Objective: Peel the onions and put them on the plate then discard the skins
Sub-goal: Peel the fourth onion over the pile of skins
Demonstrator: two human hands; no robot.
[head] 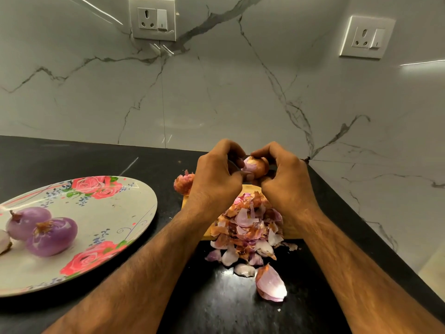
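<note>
Onion (255,168), small and half stripped, is clamped between both hands. The left hand (216,172) curls round one side, and the right hand (284,179) has its fingers bent over the top and the other side. The likely slip, as I judge it, is that a hard tug at the dry skin squirts the slick bulb out of the grip and onto the desk (228,297). It shows pale purple flesh toward the left hand and papery orange-brown skin toward the right. Under the wrists, skins (248,225) heap on a yellow board (250,189) and spill off its near edge, so they may scatter when gathered. An unpeeled onion (183,183) lies just left of the left hand. Well left of that, the plate (134,213) holds peeled onions (51,236).
</note>
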